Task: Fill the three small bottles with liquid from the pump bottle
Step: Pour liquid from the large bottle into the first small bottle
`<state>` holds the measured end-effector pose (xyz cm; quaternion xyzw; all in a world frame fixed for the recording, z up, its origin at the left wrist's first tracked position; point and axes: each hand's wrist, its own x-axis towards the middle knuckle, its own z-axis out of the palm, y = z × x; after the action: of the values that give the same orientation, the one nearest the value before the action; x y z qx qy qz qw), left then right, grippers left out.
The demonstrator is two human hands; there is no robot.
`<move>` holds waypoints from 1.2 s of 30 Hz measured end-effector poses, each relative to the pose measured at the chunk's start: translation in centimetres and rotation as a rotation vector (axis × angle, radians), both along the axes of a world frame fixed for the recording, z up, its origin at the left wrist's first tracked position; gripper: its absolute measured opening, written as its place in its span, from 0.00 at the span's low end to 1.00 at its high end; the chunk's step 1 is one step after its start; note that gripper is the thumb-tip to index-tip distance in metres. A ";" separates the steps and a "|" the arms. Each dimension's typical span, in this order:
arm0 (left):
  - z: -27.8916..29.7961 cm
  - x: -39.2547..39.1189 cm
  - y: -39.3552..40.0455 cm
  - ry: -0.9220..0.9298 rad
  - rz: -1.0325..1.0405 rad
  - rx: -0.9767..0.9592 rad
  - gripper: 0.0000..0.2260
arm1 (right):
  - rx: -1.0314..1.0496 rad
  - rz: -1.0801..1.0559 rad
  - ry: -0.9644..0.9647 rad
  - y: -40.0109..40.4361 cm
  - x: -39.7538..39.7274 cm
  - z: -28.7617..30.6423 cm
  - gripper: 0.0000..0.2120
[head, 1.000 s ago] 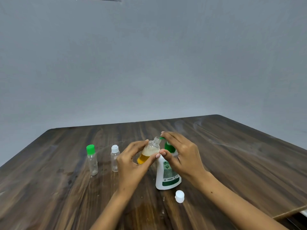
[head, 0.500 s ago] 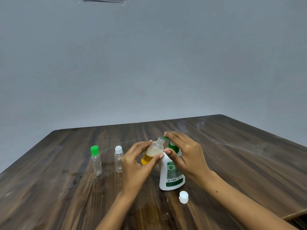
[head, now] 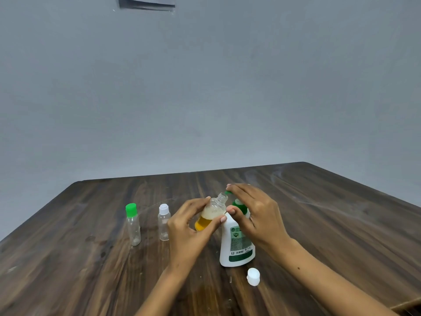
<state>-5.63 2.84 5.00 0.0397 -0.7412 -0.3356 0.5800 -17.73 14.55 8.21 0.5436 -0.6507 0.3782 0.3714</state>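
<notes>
My left hand (head: 186,226) grips a small clear bottle (head: 210,214), tilted, its open mouth just under the green nozzle. Amber liquid with foam on top fills its lower part. My right hand (head: 255,215) rests on the green pump head of the white pump bottle (head: 237,245), fingers laid over the top and thumb at the neck. Two more small clear bottles stand upright to the left, both looking empty: one with a green cap (head: 132,224), one with a white cap (head: 164,222). A loose white cap (head: 253,276) lies in front of the pump bottle.
Everything sits on a dark wooden table (head: 341,224) against a plain grey wall. A wet smear marks the wood near my left forearm. The table's right edge (head: 407,303) runs close to my right arm.
The whole scene shifted slightly right in view as my head moved. Both hands keep the same hold on the bottles.
</notes>
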 end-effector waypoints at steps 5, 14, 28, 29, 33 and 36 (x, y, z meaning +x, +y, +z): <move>0.1 0.1 0.1 0.003 -0.020 0.012 0.21 | -0.015 0.012 -0.044 -0.2 0.3 -0.7 0.34; -0.1 0.0 -0.1 -0.011 -0.008 0.000 0.20 | -0.032 0.006 -0.041 -0.2 0.2 -0.8 0.33; -0.1 0.0 -0.1 -0.013 -0.004 0.011 0.20 | -0.032 -0.011 -0.010 0.2 0.2 -0.2 0.33; -0.1 0.0 -0.1 -0.014 -0.003 0.013 0.20 | -0.024 -0.009 0.002 0.2 0.2 0.1 0.33; -0.3 -0.1 -0.2 -0.008 0.009 0.019 0.21 | 0.002 -0.008 0.017 0.1 0.0 0.6 0.34; -0.2 -0.2 -0.3 -0.004 0.007 0.006 0.20 | -0.004 -0.003 -0.043 -0.2 0.4 -0.4 0.34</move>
<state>-5.82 2.55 4.76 0.0446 -0.7412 -0.3355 0.5797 -17.38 14.38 7.80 0.5338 -0.6585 0.3906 0.3590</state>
